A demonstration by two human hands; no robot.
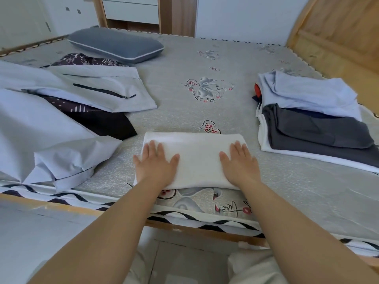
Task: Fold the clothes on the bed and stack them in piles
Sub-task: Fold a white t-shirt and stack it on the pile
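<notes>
A folded white garment (196, 152) lies near the front edge of the bed (205, 99). My left hand (156, 163) presses flat on its left end and my right hand (239, 162) presses flat on its right end, fingers straight. To the right sits a pile of folded clothes (315, 124): pale blue on top, dark grey under it, white at the bottom. On the left lie unfolded clothes: a pale blue shirt (41, 140), a grey zippered garment (98, 87) and a dark patterned piece (102, 121).
A blue-grey pillow (117, 46) lies at the far left of the bed. A wooden headboard (338, 33) rises at the right. White drawers (131, 7) stand beyond the far edge. The wooden bed frame (205, 230) runs along the front.
</notes>
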